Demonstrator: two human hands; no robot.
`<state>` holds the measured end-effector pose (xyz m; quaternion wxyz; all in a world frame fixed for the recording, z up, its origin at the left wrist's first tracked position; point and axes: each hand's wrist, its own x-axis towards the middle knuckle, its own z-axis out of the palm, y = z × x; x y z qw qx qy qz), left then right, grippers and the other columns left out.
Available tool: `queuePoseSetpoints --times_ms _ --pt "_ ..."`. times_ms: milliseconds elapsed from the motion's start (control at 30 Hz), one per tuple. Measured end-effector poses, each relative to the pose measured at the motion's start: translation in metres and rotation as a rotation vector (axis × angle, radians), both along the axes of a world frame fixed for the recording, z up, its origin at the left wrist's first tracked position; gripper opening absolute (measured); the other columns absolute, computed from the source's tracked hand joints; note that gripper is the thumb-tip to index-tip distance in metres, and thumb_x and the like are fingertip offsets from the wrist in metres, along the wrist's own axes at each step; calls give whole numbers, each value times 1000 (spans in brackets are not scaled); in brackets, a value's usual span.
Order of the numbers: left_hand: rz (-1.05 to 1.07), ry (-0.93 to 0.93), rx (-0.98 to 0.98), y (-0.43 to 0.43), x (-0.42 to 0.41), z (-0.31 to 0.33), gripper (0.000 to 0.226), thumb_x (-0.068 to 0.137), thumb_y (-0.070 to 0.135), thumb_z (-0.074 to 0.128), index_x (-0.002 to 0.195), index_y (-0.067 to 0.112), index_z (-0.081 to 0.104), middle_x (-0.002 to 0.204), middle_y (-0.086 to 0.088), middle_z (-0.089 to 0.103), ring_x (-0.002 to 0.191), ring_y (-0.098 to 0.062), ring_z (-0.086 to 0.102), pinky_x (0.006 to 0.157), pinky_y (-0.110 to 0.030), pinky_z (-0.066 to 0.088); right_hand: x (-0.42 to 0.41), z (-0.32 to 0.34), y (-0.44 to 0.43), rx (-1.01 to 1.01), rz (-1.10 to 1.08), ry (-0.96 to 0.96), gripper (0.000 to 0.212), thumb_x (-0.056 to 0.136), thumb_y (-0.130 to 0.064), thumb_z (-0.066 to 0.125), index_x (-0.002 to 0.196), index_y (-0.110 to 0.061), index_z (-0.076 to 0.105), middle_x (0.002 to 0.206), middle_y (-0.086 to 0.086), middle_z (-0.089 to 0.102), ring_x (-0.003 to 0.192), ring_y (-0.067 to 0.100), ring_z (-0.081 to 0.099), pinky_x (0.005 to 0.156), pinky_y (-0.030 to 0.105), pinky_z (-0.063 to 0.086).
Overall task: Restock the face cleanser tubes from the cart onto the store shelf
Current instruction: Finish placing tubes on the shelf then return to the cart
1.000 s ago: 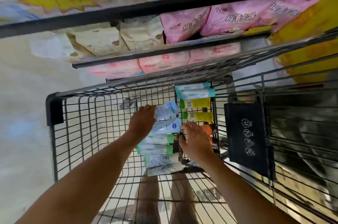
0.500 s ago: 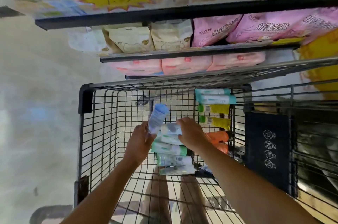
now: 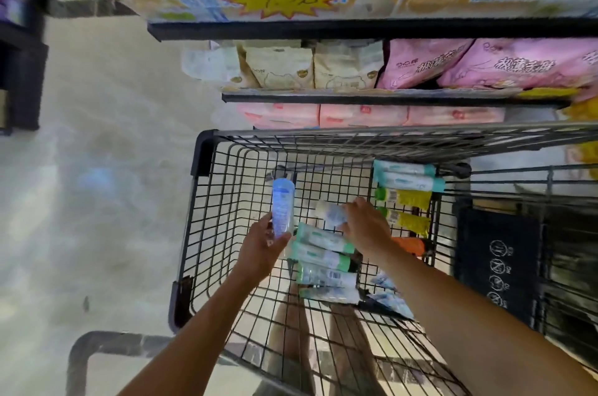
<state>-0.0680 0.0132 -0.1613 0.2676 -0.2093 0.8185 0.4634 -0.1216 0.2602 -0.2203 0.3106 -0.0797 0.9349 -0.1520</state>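
Since half a second ago my left hand has tipped the blue tube upright and lifted it off the pile. The right hand has slid forward onto the white tube.

Left fingers and thumb are clamped round the lower end of the blue tube, with its cap standing well above the fingertips. Right fingers are curled over one end of the white tube, which lies just ahead of the knuckles and is touching the pile.

To do this well, I would close the right thumb fully under the white tube before lifting. I would then raise both hands straight up past the wire rim of the cart, so that nothing snags. After that I would carry both tubes to the shelf beyond the fingertips. I judge the smooth tubes will slip if held only by their ends.

Counted:
- One tube is in each hand.
- Four green-capped tubes are stacked just beneath the fingers.
- Two teal tubes lie beyond the right fingers.
- Two yellow tubes lie beside the right knuckles.
- One orange tube shows behind the right wrist.
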Motion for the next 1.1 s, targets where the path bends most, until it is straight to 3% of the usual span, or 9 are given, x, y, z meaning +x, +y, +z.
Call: queuePoseSetpoints --times_ms 167,333,533,700,767,867,967,1033,1100 --pt "6 33 33 2 -7 48 46 96 25 71 139 19 56 122 2 66 97 -9 67 67 -17 53 -11 55 11 -119 -108 -73 36 96 -37 64 124 -17 53 118 2 49 102 17 55 83 37 52" --pt "53 141 69 -5 -15 102 51 96 35 70 143 26 53 130 -3 63 104 -14 69 73 -31 63 -31 120 8 -214 -103 -76 36 97 -39 63 121 -13 55 111 5 47 95 24 53 83 42 49" --pt "172 294 101 -34 -16 168 54 94 31 73 143 33 52 129 -3 67 107 -16 70 86 -40 63 -51 208 -30 -379 -83 10 29 98 -33 65 117 -12 58 109 4 50 99 25 51 81 41 43" --pt "231 397 51 -90 5 210 62 90 50 71 146 34 51 132 3 66 110 -12 68 93 -45 60 -59 275 -91 -511 12 94 13 94 -29 67 87 -23 59 82 -6 50 72 11 50 63 33 37" --pt "255 443 34 -116 20 225 58 94 43 71 146 32 51 134 5 64 111 -10 67 95 -41 59 -56 296 -121 -559 60 92 14 94 -37 65 96 -24 64 85 -4 61 72 7 57 62 35 41" --pt "303 523 22 -162 47 243 56 96 34 72 147 25 52 135 2 64 112 -11 66 98 -40 57 -42 332 -176 -574 82 91 22 98 -32 63 112 -15 64 99 3 64 86 17 62 70 37 47" --pt "378 557 24 -215 83 257 49 95 28 74 140 32 54 131 2 65 110 -13 67 97 -40 57 -18 360 -240 -626 123 126 22 94 -33 64 94 -11 66 84 7 64 76 24 62 62 34 44" --pt "419 564 18 -253 110 269 48 95 26 74 131 45 50 130 4 64 108 -8 67 94 -32 57 0 372 -284 -662 159 141 25 89 -42 63 83 -17 63 74 3 61 67 22 59 56 34 42" --pt "447 575 15 -294 140 278 48 94 27 74 127 52 49 128 6 65 103 -4 68 87 -23 56 19 381 -332 -670 184 113 23 94 -34 66 85 -12 63 76 9 63 68 28 60 57 34 42"
